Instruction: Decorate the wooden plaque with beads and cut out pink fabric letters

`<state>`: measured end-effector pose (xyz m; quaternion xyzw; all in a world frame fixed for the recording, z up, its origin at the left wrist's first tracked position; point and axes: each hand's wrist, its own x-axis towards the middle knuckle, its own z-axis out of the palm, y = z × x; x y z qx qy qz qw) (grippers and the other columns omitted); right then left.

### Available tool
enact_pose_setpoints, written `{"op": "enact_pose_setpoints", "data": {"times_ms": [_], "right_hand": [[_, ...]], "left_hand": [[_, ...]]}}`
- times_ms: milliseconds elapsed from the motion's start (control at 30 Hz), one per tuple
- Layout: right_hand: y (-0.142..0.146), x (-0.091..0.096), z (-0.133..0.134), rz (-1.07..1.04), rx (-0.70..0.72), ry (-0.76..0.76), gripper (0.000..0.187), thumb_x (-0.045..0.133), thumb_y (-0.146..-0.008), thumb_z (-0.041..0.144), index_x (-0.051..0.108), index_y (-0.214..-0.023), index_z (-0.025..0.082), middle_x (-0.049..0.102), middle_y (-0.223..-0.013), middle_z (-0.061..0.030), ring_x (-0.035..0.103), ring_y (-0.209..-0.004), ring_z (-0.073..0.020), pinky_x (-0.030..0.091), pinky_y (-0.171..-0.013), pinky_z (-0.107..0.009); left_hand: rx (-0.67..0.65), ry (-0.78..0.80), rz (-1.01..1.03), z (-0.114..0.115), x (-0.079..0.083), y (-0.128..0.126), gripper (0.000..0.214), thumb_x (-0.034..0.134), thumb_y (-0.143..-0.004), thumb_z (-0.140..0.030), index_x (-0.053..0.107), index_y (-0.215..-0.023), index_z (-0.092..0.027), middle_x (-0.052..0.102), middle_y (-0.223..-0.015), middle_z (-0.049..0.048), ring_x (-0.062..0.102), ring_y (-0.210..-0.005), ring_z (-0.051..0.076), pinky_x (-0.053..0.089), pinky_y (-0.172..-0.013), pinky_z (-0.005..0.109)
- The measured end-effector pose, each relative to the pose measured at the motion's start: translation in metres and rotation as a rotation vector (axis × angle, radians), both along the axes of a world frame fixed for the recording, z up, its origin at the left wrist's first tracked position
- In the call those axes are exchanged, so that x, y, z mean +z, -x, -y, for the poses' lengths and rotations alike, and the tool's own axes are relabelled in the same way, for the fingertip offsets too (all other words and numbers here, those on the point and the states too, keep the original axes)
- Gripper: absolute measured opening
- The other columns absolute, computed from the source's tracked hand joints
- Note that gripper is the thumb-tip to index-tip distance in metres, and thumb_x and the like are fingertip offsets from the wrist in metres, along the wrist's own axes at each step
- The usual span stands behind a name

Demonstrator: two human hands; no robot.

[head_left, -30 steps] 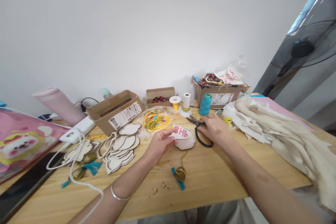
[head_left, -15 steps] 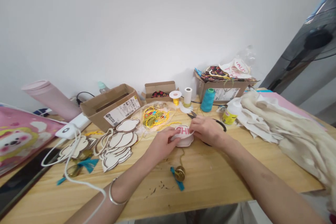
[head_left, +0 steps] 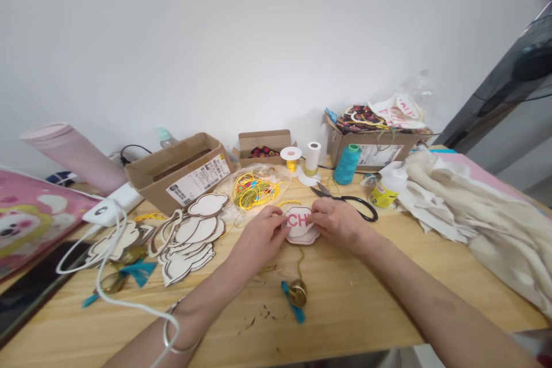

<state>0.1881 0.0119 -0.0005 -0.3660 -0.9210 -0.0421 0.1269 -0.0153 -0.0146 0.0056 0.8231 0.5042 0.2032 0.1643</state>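
On the light wooden table point(head_left: 357, 305), the left hand point(head_left: 262, 236) pinches the lettered patch point(head_left: 298, 220) at its nine o'clock, the right hand point(head_left: 338, 221) at three, atop a scalloped plaque point(head_left: 303, 238); white wall point(head_left: 276, 52) at twelve, fan point(head_left: 532, 63) at two.

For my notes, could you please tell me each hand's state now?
Left hand: closed, holding the lettered label by its left end.
Right hand: closed, holding its right end.

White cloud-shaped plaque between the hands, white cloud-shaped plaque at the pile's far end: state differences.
The centre plaque carries pink lettering; the pile's plaque is blank. The left hand and right hand flank the centre plaque, not the pile's plaque. Both are white and wavy-edged.
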Motion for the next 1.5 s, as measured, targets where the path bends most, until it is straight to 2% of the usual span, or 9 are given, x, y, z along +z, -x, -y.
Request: {"op": "enact_pose_setpoints", "data": {"times_ms": [100,233,400,500,767,1033,1233,1333,1500], "right_hand": [[-0.001,0.0,0.0,-0.01,-0.027,0.005,0.014,0.054,-0.077,0.015,0.067,-0.081,0.02,0.06,-0.073,-0.0039,0.052,-0.069,-0.0138,0.032,-0.053,-0.024],[-0.002,-0.001,0.0,-0.054,0.029,-0.011,0.016,0.056,-0.075,0.011,0.067,-0.08,0.022,0.06,-0.075,-0.0027,0.052,-0.07,-0.0134,0.033,-0.055,-0.023],[-0.006,0.0,-0.003,-0.075,0.073,0.006,0.02,0.054,-0.075,0.009,0.067,-0.081,0.022,0.062,-0.077,-0.0029,0.052,-0.07,-0.0128,0.036,-0.057,-0.022],[-0.011,0.002,-0.004,-0.092,0.092,0.046,0.021,0.053,-0.074,0.008,0.068,-0.079,0.022,0.064,-0.08,-0.0026,0.054,-0.073,-0.0132,0.038,-0.059,-0.022],[-0.024,0.01,-0.003,-0.129,0.108,0.147,0.021,0.053,-0.076,0.012,0.07,-0.08,0.025,0.066,-0.087,-0.0031,0.059,-0.081,-0.014,0.044,-0.069,-0.024],[-0.025,0.014,0.0,-0.164,0.099,0.229,0.024,0.054,-0.072,0.007,0.07,-0.083,0.023,0.065,-0.088,-0.0033,0.059,-0.08,-0.0137,0.045,-0.069,-0.023],[-0.026,0.017,0.0,-0.168,0.065,0.297,0.024,0.056,-0.07,0.006,0.071,-0.079,0.022,0.065,-0.086,-0.0025,0.059,-0.079,-0.0132,0.046,-0.069,-0.023],[-0.026,0.016,-0.001,-0.168,0.058,0.312,0.023,0.056,-0.07,0.007,0.071,-0.079,0.023,0.065,-0.086,-0.0026,0.059,-0.079,-0.0135,0.046,-0.069,-0.023],[-0.025,0.017,-0.002,-0.179,0.059,0.319,0.025,0.055,-0.07,0.005,0.071,-0.078,0.022,0.066,-0.084,-0.0027,0.059,-0.078,-0.0134,0.046,-0.069,-0.023]], "left_hand": [[0.006,0.017,-0.02,0.004,0.004,-0.002,0.022,0.045,-0.083,-0.026,0.064,-0.088,-0.019,0.061,-0.089,0.0059,0.057,-0.082,0.017,0.046,-0.075,0.031],[0.021,-0.167,-0.034,0.008,0.004,-0.004,0.023,0.046,-0.082,-0.026,0.062,-0.097,-0.018,0.059,-0.104,0.0098,0.055,-0.097,0.022,0.044,-0.084,0.039],[-0.3,-0.222,-0.11,0.007,-0.007,-0.006,0.039,0.048,-0.082,-0.028,0.047,-0.12,-0.018,0.051,-0.125,0.0112,0.043,-0.119,0.022,0.035,-0.099,0.041],[-0.382,-0.18,-0.237,0.012,-0.011,-0.007,0.053,0.05,-0.08,-0.037,0.039,-0.127,-0.015,0.044,-0.132,0.0146,0.036,-0.124,0.025,0.031,-0.101,0.042],[-0.267,-0.132,-0.317,0.029,-0.006,-0.011,0.057,0.048,-0.076,-0.052,0.046,-0.122,-0.019,0.042,-0.132,0.0164,0.036,-0.123,0.029,0.033,-0.095,0.047],[-0.251,-0.17,-0.29,0.028,0.007,-0.009,0.025,0.045,-0.083,-0.036,0.059,-0.095,-0.018,0.056,-0.105,0.0099,0.05,-0.097,0.023,0.04,-0.082,0.039],[-0.211,-0.129,-0.231,0.025,0.008,-0.008,0.024,0.045,-0.084,-0.032,0.062,-0.082,-0.017,0.058,-0.092,0.008,0.054,-0.083,0.02,0.043,-0.074,0.035],[-0.2,-0.09,-0.254,0.024,0.01,-0.008,0.024,0.046,-0.083,-0.032,0.061,-0.09,-0.015,0.058,-0.097,0.0099,0.054,-0.086,0.021,0.043,-0.075,0.035],[-0.273,-0.154,-0.32,0.025,0.009,-0.004,0.038,0.055,-0.076,-0.04,0.054,-0.107,-0.018,0.046,-0.126,0.0131,0.04,-0.116,0.031,0.033,-0.093,0.048]]}}
